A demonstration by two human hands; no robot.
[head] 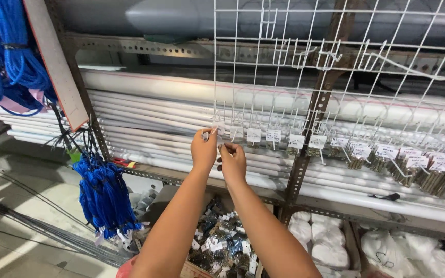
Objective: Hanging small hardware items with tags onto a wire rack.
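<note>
Both my arms reach up to a white wire grid rack [284, 67]. My left hand [203, 149] pinches a small white-tagged packet [211, 132] at the left end of a row of hooks. Beside it and slightly lower, my right hand [232, 161] has its fingers curled near the same hook; whether it holds anything is hidden. To the right, a row of small tagged packets [294, 142] hangs from the hooks. Below my arms a cardboard box [221, 247] holds several more small packets.
Long white pipes [155, 108] lie stacked on metal shelving behind the rack. Bundles of blue cord [104, 193] hang at the left, with more above [11, 56]. White bags [325, 242] fill bins at the lower right. Dark cables [21, 211] run across the floor.
</note>
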